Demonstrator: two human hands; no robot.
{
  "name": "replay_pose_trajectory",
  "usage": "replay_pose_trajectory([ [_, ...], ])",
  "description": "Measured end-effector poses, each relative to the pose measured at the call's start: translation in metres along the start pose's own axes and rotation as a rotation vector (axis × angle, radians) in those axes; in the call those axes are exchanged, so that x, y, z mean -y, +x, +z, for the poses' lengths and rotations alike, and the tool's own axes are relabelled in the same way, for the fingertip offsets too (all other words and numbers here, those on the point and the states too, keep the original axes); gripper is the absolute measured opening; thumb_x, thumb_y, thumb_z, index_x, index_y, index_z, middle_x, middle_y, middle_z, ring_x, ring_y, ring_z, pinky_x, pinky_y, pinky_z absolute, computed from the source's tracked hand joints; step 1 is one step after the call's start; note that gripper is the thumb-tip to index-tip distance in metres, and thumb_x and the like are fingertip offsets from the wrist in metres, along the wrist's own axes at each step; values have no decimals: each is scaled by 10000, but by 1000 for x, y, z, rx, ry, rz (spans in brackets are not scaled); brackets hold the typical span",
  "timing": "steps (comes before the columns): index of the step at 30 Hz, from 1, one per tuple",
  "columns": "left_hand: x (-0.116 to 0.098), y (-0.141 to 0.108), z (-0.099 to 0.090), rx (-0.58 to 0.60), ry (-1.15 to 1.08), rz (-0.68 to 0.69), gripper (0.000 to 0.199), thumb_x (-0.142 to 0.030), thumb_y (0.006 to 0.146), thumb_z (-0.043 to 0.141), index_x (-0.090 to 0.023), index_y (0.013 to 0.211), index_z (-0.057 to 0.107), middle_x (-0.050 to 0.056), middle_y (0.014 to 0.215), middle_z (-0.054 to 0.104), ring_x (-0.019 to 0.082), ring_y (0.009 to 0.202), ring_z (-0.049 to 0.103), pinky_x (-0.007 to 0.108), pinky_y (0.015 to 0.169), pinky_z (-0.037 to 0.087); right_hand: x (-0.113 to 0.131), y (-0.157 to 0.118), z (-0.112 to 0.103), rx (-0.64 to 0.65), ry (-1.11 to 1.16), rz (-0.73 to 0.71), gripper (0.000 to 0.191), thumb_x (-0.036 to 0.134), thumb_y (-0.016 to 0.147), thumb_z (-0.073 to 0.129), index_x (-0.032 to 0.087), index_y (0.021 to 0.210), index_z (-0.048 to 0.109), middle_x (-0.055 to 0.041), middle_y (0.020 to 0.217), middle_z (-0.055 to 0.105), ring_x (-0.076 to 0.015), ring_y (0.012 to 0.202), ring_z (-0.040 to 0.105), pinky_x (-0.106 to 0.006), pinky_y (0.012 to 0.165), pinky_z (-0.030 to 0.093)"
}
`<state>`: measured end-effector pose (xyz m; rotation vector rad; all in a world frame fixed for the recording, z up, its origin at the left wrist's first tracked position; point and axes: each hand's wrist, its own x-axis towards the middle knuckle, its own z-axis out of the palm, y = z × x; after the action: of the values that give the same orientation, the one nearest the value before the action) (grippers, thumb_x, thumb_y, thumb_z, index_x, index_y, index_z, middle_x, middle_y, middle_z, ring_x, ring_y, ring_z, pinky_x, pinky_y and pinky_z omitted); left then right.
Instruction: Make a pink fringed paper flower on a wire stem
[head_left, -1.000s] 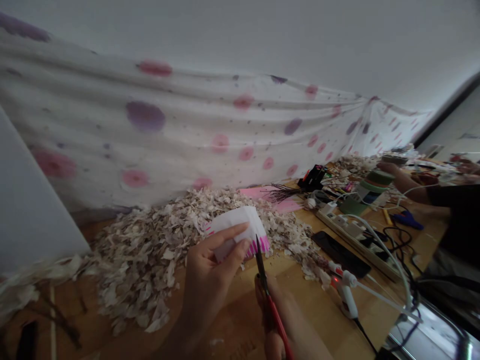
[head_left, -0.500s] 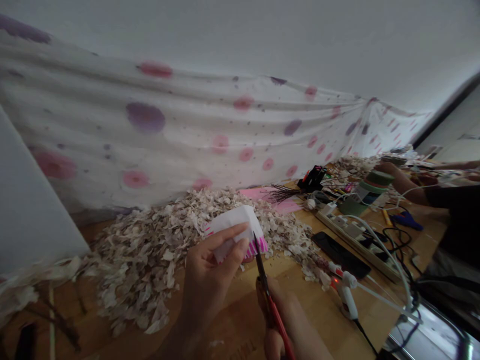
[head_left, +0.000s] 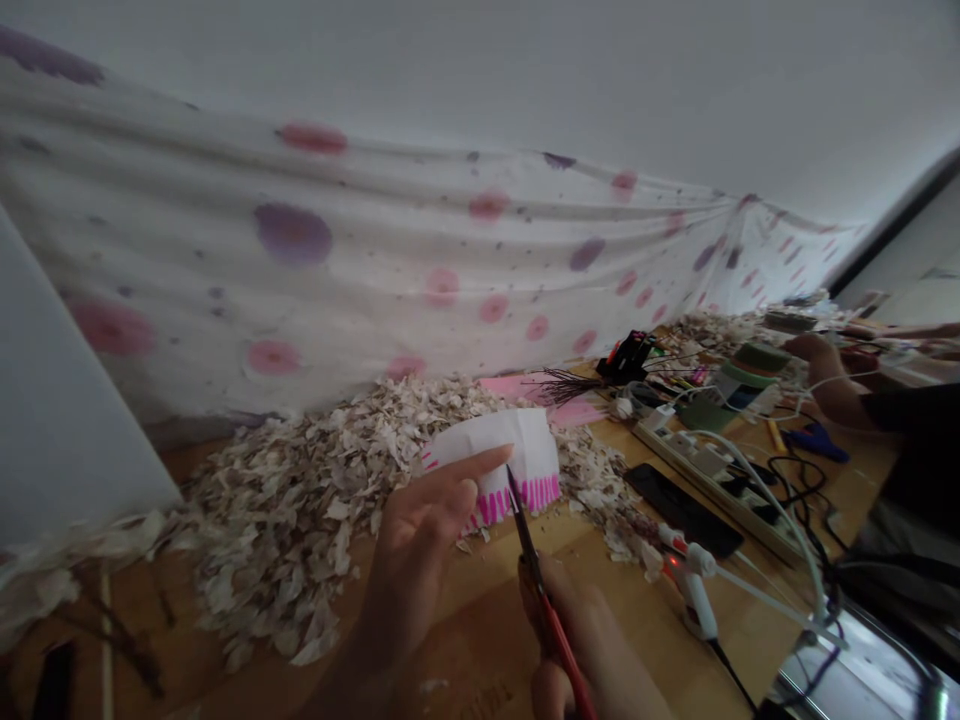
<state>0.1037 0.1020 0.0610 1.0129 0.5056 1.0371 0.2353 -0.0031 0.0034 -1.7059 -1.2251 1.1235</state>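
Observation:
My left hand [head_left: 427, 520] pinches a white strip of paper [head_left: 517, 437] between thumb and forefinger. Magenta strokes run along the strip's lower edge, and it bends out to both sides of my fingers. A pair of scissors [head_left: 551, 620] with red handles is in my right hand [head_left: 570, 620], fingers wrapped round the grips. The dark blade tips point up at the strip's magenta edge, just right of my left thumb. Whether the blades touch the paper I cannot tell. Behind the strip lies a heap of pale, dry petal-like flakes [head_left: 300, 520].
A white glue gun [head_left: 690, 590] with a red light lies at right, near a black phone [head_left: 682, 508] and a power strip [head_left: 720, 485] with cables. Dark thin stems [head_left: 562, 385] rest on pink paper. A co-worker's arm [head_left: 832, 385] reaches in at far right.
The paper strip has spread out and shifted right, showing more of its magenta edge. My left hand has moved slightly right, while the scissors stay almost in place.

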Motion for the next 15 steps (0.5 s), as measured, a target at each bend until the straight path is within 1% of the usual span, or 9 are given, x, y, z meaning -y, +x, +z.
replay_pose_trajectory([
  [2, -2, 0, 3, 5, -21, -5, 366, -515, 824, 754, -234, 1039, 847, 80, 1038, 836, 322, 1076, 746, 439, 1031, 527, 0, 0, 0, 0, 16, 16, 664, 904, 790, 530, 244, 855, 493, 13, 716, 563, -141, 459, 581, -226, 371, 354],
  [4, -2, -1, 4, 18, -43, -11, 383, -521, 821, 753, -226, 1046, 847, 88, 1035, 834, 331, 1082, 743, 444, 1024, 531, -2, 0, 0, -3, 18, 24, 636, 869, 776, 594, 245, 855, 494, 8, 737, 575, -144, 475, 590, -229, 387, 374],
  [7, -3, -2, 4, 35, -104, -61, 391, -526, 835, 733, -233, 1069, 844, 99, 1020, 833, 323, 956, 773, 443, 906, 580, -6, 1, 0, -34, -25, -3, 584, 794, 764, 682, 244, 833, 501, -7, 759, 595, -163, 559, 622, -232, 441, 417],
  [9, -2, -2, 4, 37, -140, -89, 378, -515, 839, 724, -240, 1068, 845, 100, 989, 834, 316, 880, 781, 445, 842, 597, -9, 2, 0, -57, -62, -26, 545, 753, 783, 698, 241, 827, 516, -16, 765, 611, -172, 601, 631, -234, 471, 433],
  [11, 0, -2, 5, 14, -144, -83, 349, -488, 835, 732, -240, 1050, 849, 95, 988, 835, 304, 879, 778, 433, 835, 603, -14, 1, 1, -69, -96, -45, 504, 728, 834, 665, 240, 880, 551, -23, 798, 640, -169, 598, 637, -237, 478, 439],
  [12, 1, -2, 5, -7, -140, -67, 332, -476, 833, 740, -239, 1038, 852, 92, 1018, 834, 297, 896, 776, 420, 843, 603, -16, 1, 2, -74, -114, -55, 490, 716, 848, 660, 240, 925, 570, -27, 826, 656, -168, 598, 644, -240, 483, 448],
  [14, 3, -1, 5, -57, -120, -21, 299, -454, 827, 761, -239, 1013, 856, 81, 1096, 827, 274, 918, 772, 378, 841, 606, -21, 0, 3, -81, -153, -80, 495, 676, 828, 723, 236, 1021, 603, -40, 897, 685, -180, 648, 669, -255, 529, 492],
  [15, 5, 0, 5, -76, -108, -3, 289, -450, 824, 774, -242, 1007, 856, 75, 1106, 826, 258, 903, 772, 355, 822, 610, -24, 0, 2, -81, -175, -97, 503, 640, 816, 764, 224, 1057, 618, -49, 937, 694, -190, 703, 683, -272, 583, 527],
])
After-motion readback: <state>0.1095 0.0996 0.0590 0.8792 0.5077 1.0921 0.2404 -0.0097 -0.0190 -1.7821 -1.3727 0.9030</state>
